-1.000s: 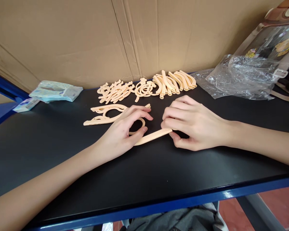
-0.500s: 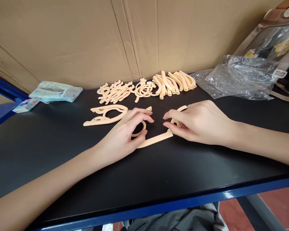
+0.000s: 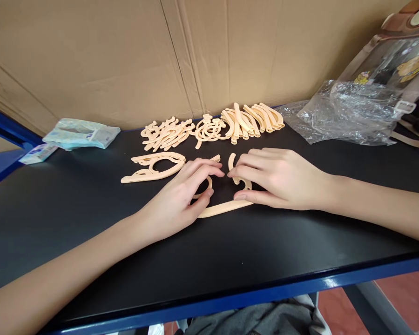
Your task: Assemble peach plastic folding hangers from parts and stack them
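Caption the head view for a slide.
Left hand and right hand at a cream strip, more cream pieces clustered behind on a black table.

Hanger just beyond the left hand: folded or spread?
Folded: the hanger's two arms lie nearly side by side, both pointing left, away from the left hand.

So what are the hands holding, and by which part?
The right hand has its thumb on the long peach strip near its right end, with fingers on a curved piece. What the left hand holds is hidden.
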Action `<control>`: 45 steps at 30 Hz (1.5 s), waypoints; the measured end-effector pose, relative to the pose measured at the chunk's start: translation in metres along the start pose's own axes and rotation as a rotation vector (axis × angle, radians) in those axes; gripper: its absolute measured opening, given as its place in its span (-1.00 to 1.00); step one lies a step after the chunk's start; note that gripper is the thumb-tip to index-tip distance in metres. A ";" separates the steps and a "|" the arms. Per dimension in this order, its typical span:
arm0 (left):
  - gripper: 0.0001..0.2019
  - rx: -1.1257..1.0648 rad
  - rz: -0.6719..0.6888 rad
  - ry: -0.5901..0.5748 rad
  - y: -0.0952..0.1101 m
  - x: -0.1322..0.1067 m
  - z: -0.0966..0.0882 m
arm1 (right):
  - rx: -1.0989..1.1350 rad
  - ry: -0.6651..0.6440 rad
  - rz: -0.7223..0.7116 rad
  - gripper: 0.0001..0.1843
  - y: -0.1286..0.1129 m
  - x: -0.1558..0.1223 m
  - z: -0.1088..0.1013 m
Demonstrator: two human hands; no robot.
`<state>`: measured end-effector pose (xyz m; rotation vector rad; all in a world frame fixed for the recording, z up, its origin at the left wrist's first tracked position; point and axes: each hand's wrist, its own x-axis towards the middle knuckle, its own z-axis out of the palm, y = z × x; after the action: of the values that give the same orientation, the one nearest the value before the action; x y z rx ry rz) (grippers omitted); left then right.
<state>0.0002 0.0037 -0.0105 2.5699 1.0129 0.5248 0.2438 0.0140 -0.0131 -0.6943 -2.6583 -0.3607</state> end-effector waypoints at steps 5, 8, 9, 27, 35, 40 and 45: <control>-0.71 -0.002 -0.066 0.090 0.000 0.001 0.002 | 0.052 0.010 -0.111 -0.49 -0.002 0.001 -0.002; -0.74 -0.012 -0.106 0.094 -0.003 0.002 0.002 | 0.090 0.007 -0.135 -0.62 -0.004 0.002 -0.002; -0.75 -0.020 -0.113 0.087 -0.003 0.002 0.002 | 0.108 0.001 -0.136 -0.67 -0.005 0.002 -0.002; -0.57 -0.122 -0.200 0.131 -0.003 0.002 -0.003 | 0.022 -0.051 -0.033 -0.70 -0.012 0.001 -0.003; -0.59 -0.122 -0.196 0.111 0.000 0.003 -0.004 | -0.110 -0.045 -0.016 -0.79 -0.004 0.002 0.000; -0.59 -0.117 -0.204 0.132 0.000 0.002 -0.003 | -0.074 -0.067 0.030 -0.79 0.000 0.001 0.002; -0.59 -0.103 -0.214 0.150 -0.001 0.002 -0.003 | -0.121 -0.095 0.108 -0.86 0.000 0.001 0.001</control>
<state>-0.0004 0.0061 -0.0083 2.3249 1.2588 0.6996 0.2427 0.0149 -0.0137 -0.9092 -2.6905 -0.4732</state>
